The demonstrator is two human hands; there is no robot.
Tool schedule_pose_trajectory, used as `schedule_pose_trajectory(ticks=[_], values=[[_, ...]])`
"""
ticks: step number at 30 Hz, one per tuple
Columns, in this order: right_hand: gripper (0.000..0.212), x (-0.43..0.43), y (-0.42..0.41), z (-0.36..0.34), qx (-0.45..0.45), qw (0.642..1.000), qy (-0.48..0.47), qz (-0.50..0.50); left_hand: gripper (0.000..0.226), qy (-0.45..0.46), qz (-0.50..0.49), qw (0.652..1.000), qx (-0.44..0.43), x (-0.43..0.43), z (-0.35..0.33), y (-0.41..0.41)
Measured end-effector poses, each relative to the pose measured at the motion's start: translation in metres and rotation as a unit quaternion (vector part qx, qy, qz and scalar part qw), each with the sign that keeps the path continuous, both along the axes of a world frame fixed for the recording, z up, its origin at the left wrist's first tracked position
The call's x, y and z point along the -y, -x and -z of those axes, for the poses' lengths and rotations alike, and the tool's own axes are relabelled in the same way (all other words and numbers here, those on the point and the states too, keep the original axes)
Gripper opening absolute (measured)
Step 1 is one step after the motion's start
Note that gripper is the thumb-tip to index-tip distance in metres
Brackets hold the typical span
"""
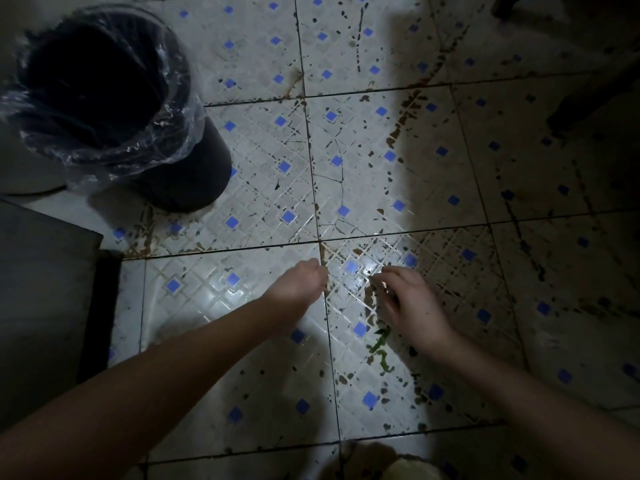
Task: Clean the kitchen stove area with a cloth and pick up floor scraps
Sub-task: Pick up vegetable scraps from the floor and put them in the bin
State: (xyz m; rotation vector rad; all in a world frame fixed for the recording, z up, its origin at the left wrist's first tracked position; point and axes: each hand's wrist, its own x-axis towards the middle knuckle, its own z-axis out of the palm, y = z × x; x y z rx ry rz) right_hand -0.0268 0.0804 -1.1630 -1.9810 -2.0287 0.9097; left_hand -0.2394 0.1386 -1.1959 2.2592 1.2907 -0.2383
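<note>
I look down at a stained white tiled floor (263, 306) with small blue squares. My left hand (300, 283) hovers low over it with the fingers curled under. What lies inside them is hidden. My right hand (410, 301) is close beside it, its fingertips bunched together and touching a wet tile, where they seem to pinch a small scrap. A green vegetable scrap (380, 344) lies on the floor just under my right wrist. Dark and brown specks are scattered over the tiles. No cloth is in view.
A dark bin (194, 174) lined with a clear plastic bag stands at the upper left, its mouth open. A dark cabinet side (41, 289) fills the left edge. The right side of the floor is in deep shadow. A pale slipper toe (412, 469) shows at the bottom.
</note>
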Motion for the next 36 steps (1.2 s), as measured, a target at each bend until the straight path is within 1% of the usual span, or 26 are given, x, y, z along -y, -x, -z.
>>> schedule_pose_trajectory(ticks=[2,4,5,9,13,16,21,25,27,29,31,34,36], values=[[0.040,-0.004,0.004,0.000,0.007,1.000,0.005,-0.011,0.021,-0.008,-0.013,1.000,0.006,-0.005,-0.003,-0.001],[0.039,-0.010,0.007,-0.002,0.010,1.000,0.000,-0.019,0.014,0.006,-0.048,0.999,0.011,-0.015,-0.012,-0.001],[0.039,-0.013,0.008,-0.003,0.010,1.000,-0.005,-0.021,0.015,0.006,-0.061,0.998,0.017,-0.020,-0.017,0.000],[0.033,-0.030,0.012,-0.003,0.011,0.999,-0.025,-0.020,0.014,-0.030,-0.127,0.990,0.047,-0.037,-0.026,0.014],[0.029,-0.051,0.014,0.002,-0.002,0.999,-0.043,-0.011,0.013,-0.061,-0.202,0.975,0.066,-0.068,-0.028,0.028],[0.032,-0.068,0.017,0.005,0.005,0.998,-0.047,-0.028,0.012,-0.099,-0.200,0.972,0.076,-0.096,-0.026,0.040],[0.036,-0.085,0.025,0.004,-0.003,0.998,-0.050,-0.024,0.011,-0.122,-0.208,0.968,0.067,-0.133,-0.023,0.043],[0.033,-0.085,0.025,0.012,-0.007,0.998,-0.051,-0.027,0.012,-0.124,-0.226,0.964,0.069,-0.144,-0.017,0.034],[0.030,-0.086,0.023,0.015,-0.004,0.998,-0.049,-0.035,0.015,-0.126,-0.235,0.962,0.055,-0.149,-0.016,0.029],[0.030,-0.089,0.022,0.015,0.001,0.998,-0.051,-0.036,0.015,-0.131,-0.224,0.965,0.034,-0.153,-0.014,0.027],[0.030,-0.095,0.020,0.013,0.010,0.998,-0.056,-0.032,0.016,-0.130,-0.216,0.967,0.032,-0.155,-0.013,0.027],[0.029,-0.100,0.020,0.013,0.009,0.998,-0.061,-0.027,0.015,-0.116,-0.232,0.965,0.038,-0.157,-0.012,0.025],[0.028,-0.100,0.019,0.014,0.009,0.997,-0.068,-0.019,0.015,-0.101,-0.230,0.968,0.015,-0.159,-0.014,0.021]])
